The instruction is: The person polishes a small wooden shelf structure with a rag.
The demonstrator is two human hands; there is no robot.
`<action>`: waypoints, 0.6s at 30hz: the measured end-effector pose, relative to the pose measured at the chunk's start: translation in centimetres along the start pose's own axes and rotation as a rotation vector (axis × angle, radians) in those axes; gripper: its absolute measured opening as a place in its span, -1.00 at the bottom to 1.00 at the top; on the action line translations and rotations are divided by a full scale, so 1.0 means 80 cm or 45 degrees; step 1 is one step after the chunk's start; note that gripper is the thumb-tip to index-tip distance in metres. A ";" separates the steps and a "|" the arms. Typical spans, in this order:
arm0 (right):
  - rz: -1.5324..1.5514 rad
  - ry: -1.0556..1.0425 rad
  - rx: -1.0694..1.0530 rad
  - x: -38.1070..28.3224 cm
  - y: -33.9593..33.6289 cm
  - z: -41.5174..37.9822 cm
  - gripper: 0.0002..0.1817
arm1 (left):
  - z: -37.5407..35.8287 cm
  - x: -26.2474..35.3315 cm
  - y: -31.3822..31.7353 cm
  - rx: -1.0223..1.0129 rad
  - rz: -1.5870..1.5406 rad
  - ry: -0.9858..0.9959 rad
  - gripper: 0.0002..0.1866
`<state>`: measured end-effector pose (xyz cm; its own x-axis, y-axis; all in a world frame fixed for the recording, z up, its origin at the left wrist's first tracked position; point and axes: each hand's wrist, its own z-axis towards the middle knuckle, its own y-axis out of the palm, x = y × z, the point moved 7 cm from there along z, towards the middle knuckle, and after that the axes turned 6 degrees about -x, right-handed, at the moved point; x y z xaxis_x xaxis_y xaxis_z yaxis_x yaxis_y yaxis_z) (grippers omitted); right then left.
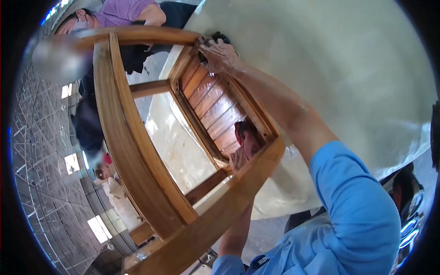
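Observation:
A brown wooden chair frame (142, 137) with a glossy slatted panel (215, 107) lies tipped over on a covered surface. At the far corner of the panel, my right hand (220, 56) grips the frame, its fingers bent over the wood. Something dark, which I cannot make out, shows beside those fingers. My left hand (239, 158) reaches in behind the near wooden rail and is closed on a red cloth (247, 137) against the slats. The rail hides part of my left wrist.
Pale plastic sheeting (330, 68) covers the broad surface under the chair. Across from me is a person in a purple shirt (128, 13), close to the frame's far end. Another person (105, 169) is farther off at the left. Dark objects (405, 192) stand at the right edge.

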<state>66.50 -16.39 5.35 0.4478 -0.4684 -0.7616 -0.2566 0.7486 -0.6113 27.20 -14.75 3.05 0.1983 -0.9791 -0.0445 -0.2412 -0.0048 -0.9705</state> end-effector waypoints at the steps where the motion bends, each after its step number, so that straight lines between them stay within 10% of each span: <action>1: -0.052 0.005 0.029 -0.001 -0.006 -0.013 -0.44 | 0.006 -0.003 0.002 0.014 0.000 -0.005 -0.51; 18: 0.540 0.371 -0.240 -0.010 -0.087 -0.367 -0.71 | 0.054 -0.003 0.042 -0.007 0.039 0.031 -0.44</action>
<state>42.77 -35.03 3.92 0.0228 -0.2743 -0.9614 -0.5239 0.8158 -0.2452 30.42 -13.67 -1.24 0.1673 -0.9835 -0.0684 -0.2521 0.0244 -0.9674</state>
